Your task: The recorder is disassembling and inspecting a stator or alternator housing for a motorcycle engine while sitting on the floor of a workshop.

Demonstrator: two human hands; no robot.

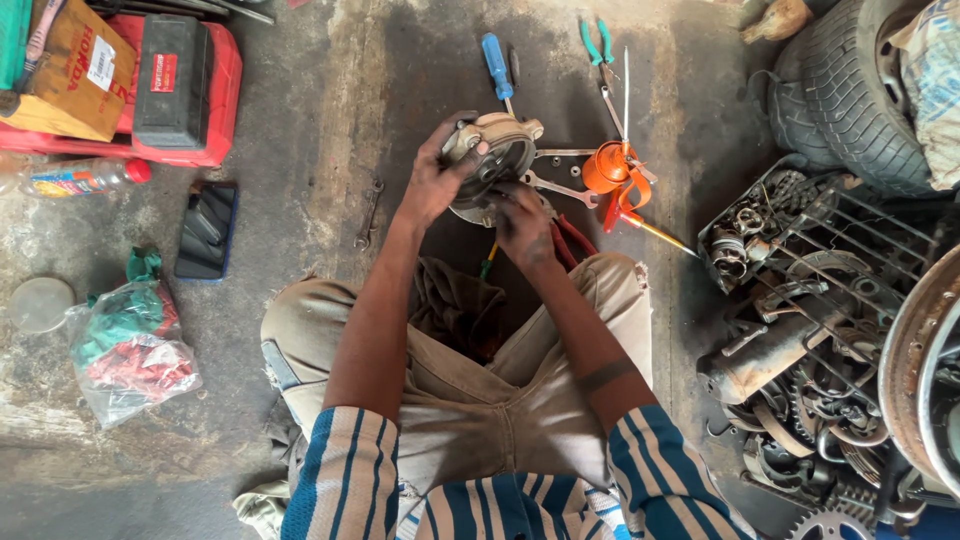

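A: What do we have in our hands?

B: A round grey metal engine cover [492, 160], held up over the concrete floor [330, 90], just above centre at about twelve o'clock from our knees. Our left hand [437, 178] wraps its rim at the nine o'clock side, fingers closed on it, thumb over the top edge.

A: And the right hand [522, 225]?

B: It sits at the cover's five o'clock, fingers curled against the lower edge. We cannot tell whether that grip is truly clamped on it or only pressing.

A: What lies around it?

B: At twelve o'clock, a blue-handled screwdriver [496, 65]. At one o'clock, green-handled pliers [597, 42]. At three o'clock, just beside the cover, an orange oil can [610, 168] with a long spout. A small spanner [368, 213] lies on the floor at nine o'clock, and beyond it a dark phone [206, 231].

A: Further out?

B: A red case [190, 90] at ten o'clock, a plastic bag of rags [128, 345] at eight, and a wire crate of greasy parts [800, 300] at four o'clock.
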